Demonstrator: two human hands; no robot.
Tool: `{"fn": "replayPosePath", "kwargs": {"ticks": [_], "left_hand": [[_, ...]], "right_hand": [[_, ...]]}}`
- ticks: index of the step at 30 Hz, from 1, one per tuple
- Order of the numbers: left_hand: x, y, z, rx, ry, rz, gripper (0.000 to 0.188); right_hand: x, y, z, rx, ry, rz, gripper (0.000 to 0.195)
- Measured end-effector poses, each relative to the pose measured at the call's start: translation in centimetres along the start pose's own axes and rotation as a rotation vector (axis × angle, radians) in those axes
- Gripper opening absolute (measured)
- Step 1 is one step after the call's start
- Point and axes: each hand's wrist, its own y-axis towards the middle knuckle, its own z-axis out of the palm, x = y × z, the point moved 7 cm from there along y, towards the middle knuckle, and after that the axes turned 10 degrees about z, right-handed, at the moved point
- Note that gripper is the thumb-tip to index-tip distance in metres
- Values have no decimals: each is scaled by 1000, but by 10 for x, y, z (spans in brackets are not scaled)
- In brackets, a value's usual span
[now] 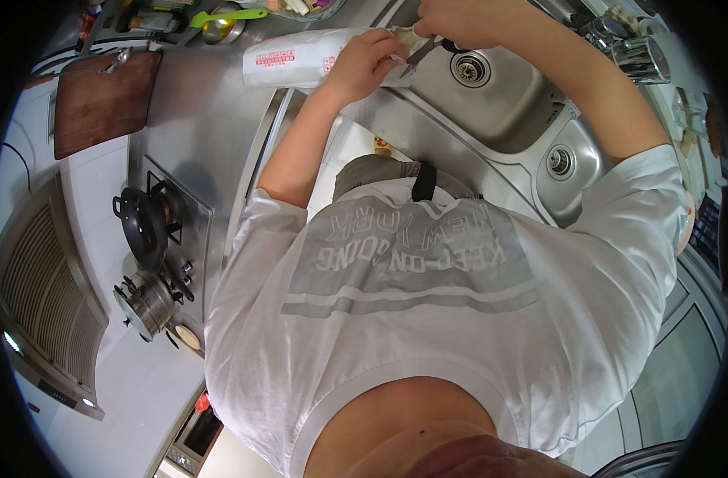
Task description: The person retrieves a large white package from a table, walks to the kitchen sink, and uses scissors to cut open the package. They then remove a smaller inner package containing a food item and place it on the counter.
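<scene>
A long white plastic package (304, 57) with red print lies at the counter's far edge, with one end over the sink's rim. My left hand (364, 63) rests on it near that end and pinches the wrapping between thumb and fingers. Just to the right, my right hand (459, 21) holds scissors (422, 55) with dark handles. The blades point down and left, against the end of the package near my left fingertips. Whether the blades are apart cannot be told. The upper part of my right hand is cut off by the picture's edge.
A double steel sink (489, 113) lies to the right. On the left are a wooden cutting board (107, 98), a black pan (141, 227) on the hob and a steel pot (148, 305). A metal bowl (220, 30) with a green utensil (229, 17) stands beyond the package.
</scene>
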Motion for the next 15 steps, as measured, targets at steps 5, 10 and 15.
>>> {"fn": "replayPosePath", "kwargs": {"ticks": [5,10,15], "left_hand": [[12,3,11,62,-247,-194,11],[23,-3,16,19,-400,-256,8],[28,-5,16,24,-531,-296,8]], "right_hand": [[-10,2,5,-153,7,-118,19],[-2,12,4,-187,-57,-174,10],[2,16,9,-182,-126,-150,13]]}}
